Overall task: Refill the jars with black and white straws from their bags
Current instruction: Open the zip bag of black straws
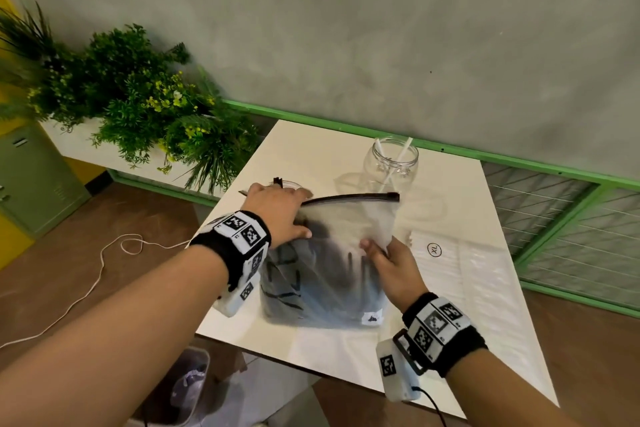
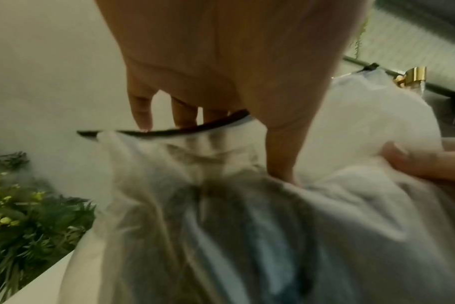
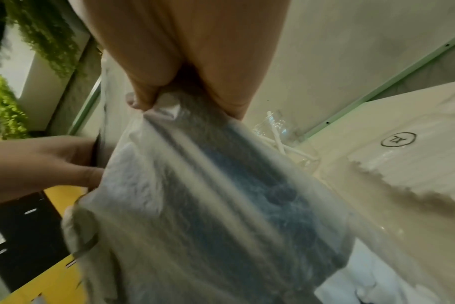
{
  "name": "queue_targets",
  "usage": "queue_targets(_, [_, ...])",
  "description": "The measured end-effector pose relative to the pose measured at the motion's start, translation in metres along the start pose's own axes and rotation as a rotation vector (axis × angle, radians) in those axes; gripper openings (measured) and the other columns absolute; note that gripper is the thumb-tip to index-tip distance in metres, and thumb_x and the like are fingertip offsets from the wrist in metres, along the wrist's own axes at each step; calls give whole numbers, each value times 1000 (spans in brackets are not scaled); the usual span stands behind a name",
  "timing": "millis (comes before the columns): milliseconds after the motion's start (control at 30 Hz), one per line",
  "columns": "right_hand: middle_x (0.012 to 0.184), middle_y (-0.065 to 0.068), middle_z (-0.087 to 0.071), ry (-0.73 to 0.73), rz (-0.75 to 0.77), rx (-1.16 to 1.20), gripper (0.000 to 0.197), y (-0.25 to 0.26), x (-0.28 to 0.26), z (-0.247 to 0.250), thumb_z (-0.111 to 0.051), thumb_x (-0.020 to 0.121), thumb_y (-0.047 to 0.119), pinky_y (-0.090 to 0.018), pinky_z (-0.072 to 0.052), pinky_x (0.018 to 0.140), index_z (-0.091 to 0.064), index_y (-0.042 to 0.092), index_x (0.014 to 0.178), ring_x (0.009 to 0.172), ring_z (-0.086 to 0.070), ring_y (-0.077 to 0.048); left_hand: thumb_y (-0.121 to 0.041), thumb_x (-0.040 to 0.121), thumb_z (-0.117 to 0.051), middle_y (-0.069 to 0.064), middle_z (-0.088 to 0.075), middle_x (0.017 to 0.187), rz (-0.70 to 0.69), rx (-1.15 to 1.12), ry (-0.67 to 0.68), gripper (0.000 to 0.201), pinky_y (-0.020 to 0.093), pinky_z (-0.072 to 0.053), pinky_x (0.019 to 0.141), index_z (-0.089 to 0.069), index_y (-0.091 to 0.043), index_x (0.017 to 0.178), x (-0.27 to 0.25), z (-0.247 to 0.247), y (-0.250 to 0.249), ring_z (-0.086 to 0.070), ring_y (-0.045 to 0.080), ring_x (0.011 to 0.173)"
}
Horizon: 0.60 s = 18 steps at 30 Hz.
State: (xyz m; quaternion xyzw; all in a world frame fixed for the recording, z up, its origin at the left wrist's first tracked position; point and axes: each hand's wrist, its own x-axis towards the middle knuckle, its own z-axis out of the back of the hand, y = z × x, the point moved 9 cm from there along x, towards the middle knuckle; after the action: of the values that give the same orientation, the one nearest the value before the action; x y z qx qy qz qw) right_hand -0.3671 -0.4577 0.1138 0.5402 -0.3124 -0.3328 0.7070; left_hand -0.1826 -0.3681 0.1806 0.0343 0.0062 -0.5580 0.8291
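both hands on frosted bag (image 1: 325,267) of black straws at table (image 1: 485,340) edge: left hand (image 1: 277,215) gripping zip top, right hand (image 1: 391,263) pinching side. could tear, spill straws, or knock jar (image 1: 391,163) behind.

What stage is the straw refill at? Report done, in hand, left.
Done: little; the glass jar holds only two white straws. In hand: left hand and right hand grip the bag of black straws at its zipper end. Left: filling the jars.
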Motion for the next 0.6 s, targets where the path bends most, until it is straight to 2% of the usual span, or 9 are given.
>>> queue_targets(67, [79, 12, -67, -38, -45, 45, 12, -5, 1, 9, -56, 95, 17, -9, -43, 70, -66, 12, 90, 74, -61, 5, -53, 89, -47, 0, -61, 117, -19, 22, -72, 40, 40, -36, 95, -55, -27, 118, -4, 6, 2, -52, 25, 114])
queue_targets(100, [80, 10, -67, -48, -62, 62, 12, -7, 2, 12, -55, 95, 16, -9, -43, 69, -65, 12, 91, 75, -61, 2, -48, 91, -45, 0, -61, 112, -27, 5, -88, 33, 38, -37, 91, -59, -24, 110, -7, 7, 2, -52, 26, 111])
queue_targets(200, [87, -1, -70, -48, -77, 104, 15, -4, 1, 20, -56, 95, 21, -16, -48, 75, -65, 9, 96, 79, -63, -7, -28, 91, -46, 6, -64, 102, -47, -139, -130, 15, 38, -44, 79, -53, -20, 102, -14, 14, -3, -57, 32, 98])
queue_targets(267, [86, -1, -70, -52, -65, 135, 16, 4, 0, 25, -56, 95, 23, -20, -50, 76, -65, 10, 97, 80, -64, -8, -21, 90, -47, 8, -65, 97, -62, -225, -204, 16, 38, -46, 73, -52, -20, 105, -20, 26, -9, -59, 34, 92])
queue_targets(367, [87, 9, -71, -56, -35, 144, 12, 16, 1, 31, -54, 96, 18, -14, -49, 72, -65, 12, 99, 81, -66, 1, -24, 92, -50, 4, -66, 96, -110, -335, -326, 19, 36, -42, 71, -56, -22, 109, -25, 45, -16, -58, 30, 91])
queue_targets(400, [87, 8, -71, -50, -48, 140, 12, 15, 2, 31, -56, 95, 16, -17, -50, 74, -65, 10, 100, 82, -66, 0, -29, 92, -51, 3, -67, 94, -130, -379, -316, 18, 36, -43, 72, -59, -22, 107, -25, 46, -18, -59, 29, 90])
queue_targets(467, [81, 1, -72, -37, -82, 115, 13, 12, 2, 33, -64, 91, 15, -30, -51, 75, -67, 3, 92, 77, -67, -10, -40, 91, -53, 1, -68, 89, -180, -480, -243, 23, 36, -45, 74, -64, -22, 101, -24, 42, -24, -60, 25, 87])
queue_targets(533, [71, 0, -70, -45, -67, 96, 18, 21, -1, 37, -68, 88, 17, -32, -50, 71, -68, 1, 80, 70, -65, -12, -40, 88, -58, 0, -69, 85, -198, -615, -228, 23, 33, -46, 73, -68, -20, 97, -24, 43, -26, -61, 20, 81])
queue_targets(600, [79, -8, -71, -68, 18, 137, 19, 38, -4, 42, -67, 89, 19, -32, -51, 74, -69, 2, 83, 77, -67, -15, -39, 87, -60, -2, -69, 84, -173, -644, -219, 21, 32, -46, 72, -69, -23, 96, -21, 42, -23, -60, 18, 80])
